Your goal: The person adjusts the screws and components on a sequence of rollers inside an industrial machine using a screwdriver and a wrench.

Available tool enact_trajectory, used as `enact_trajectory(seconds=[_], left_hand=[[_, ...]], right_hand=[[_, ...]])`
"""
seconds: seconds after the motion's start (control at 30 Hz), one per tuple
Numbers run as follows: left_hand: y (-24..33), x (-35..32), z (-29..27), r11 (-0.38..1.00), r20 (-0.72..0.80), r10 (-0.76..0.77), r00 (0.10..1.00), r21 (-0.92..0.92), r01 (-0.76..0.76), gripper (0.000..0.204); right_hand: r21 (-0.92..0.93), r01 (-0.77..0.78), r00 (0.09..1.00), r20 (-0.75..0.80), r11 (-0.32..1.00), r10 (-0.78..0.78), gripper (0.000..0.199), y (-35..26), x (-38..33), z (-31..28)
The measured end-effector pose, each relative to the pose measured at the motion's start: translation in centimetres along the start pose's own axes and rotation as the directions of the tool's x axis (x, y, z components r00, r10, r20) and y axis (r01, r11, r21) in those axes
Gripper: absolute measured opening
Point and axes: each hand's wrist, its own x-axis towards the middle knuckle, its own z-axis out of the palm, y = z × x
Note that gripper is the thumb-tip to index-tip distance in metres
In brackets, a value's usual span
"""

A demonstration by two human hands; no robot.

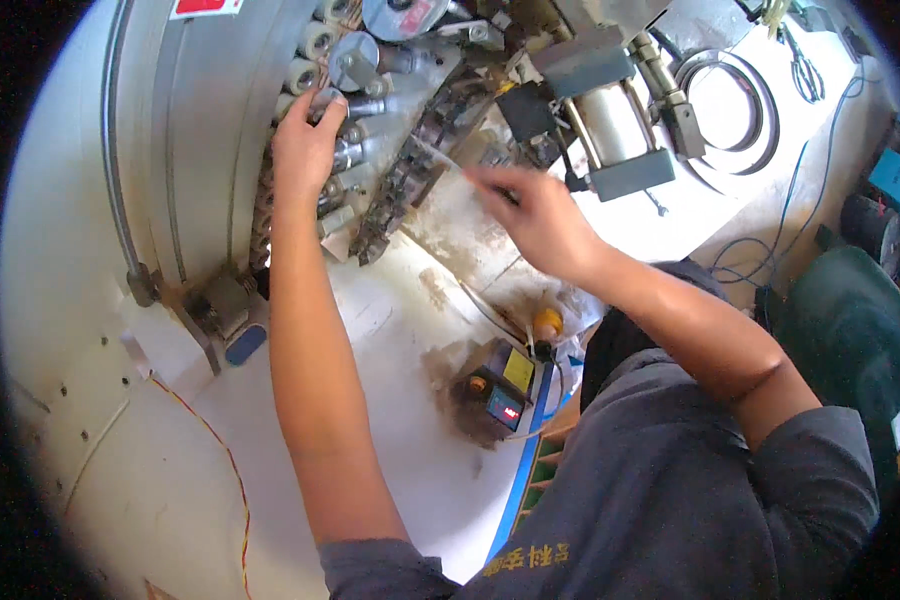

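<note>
My left hand [305,150] reaches up into a row of metal cylinders at the machine's side. Its thumb and forefinger close around a short shiny metal cylinder [327,97]; the other fingers are partly hidden. My right hand [542,222] is closed around a thin, pale, stick-like tool [434,154], blurred by motion, whose kind I cannot make out. The tool points up and left, over a dark, greasy chain-like mechanism [402,190]. Just above my left hand sits a round metal disc with a block on it [354,62].
A pneumatic cylinder [610,125] stands beyond my right hand, with black rings [765,120] beside it. A small control box with a lit display [505,405] sits on the white surface. Blue cable [795,190] runs at the right, a twisted wire [215,440] at lower left.
</note>
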Motion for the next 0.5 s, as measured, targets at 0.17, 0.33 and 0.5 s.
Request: enact_trajectory(seconds=[0.17, 0.33, 0.5], left_hand=[[6.9, 1.0, -0.7, 0.914, 0.221, -0.135, 0.966, 0.405, 0.035, 0.07], [7.5, 1.6, 1.4, 0.794, 0.064, -0.199, 0.978, 0.596, 0.123, 0.073], [8.9, 1.2, 2.1, 0.701, 0.037, -0.243, 0.969, 0.698, 0.149, 0.084]], right_hand=[[-0.147, 0.046, 0.976, 0.22, 0.988, -0.013, 0.032, 2.2, -8.9, -3.4], [-0.118, 0.001, 0.978, 0.207, 0.993, 0.024, 0.035, 3.6, -12.2, -6.3], [-0.158, -0.045, 0.97, 0.227, 0.986, 0.081, 0.036, 4.0, -13.0, -8.4]])
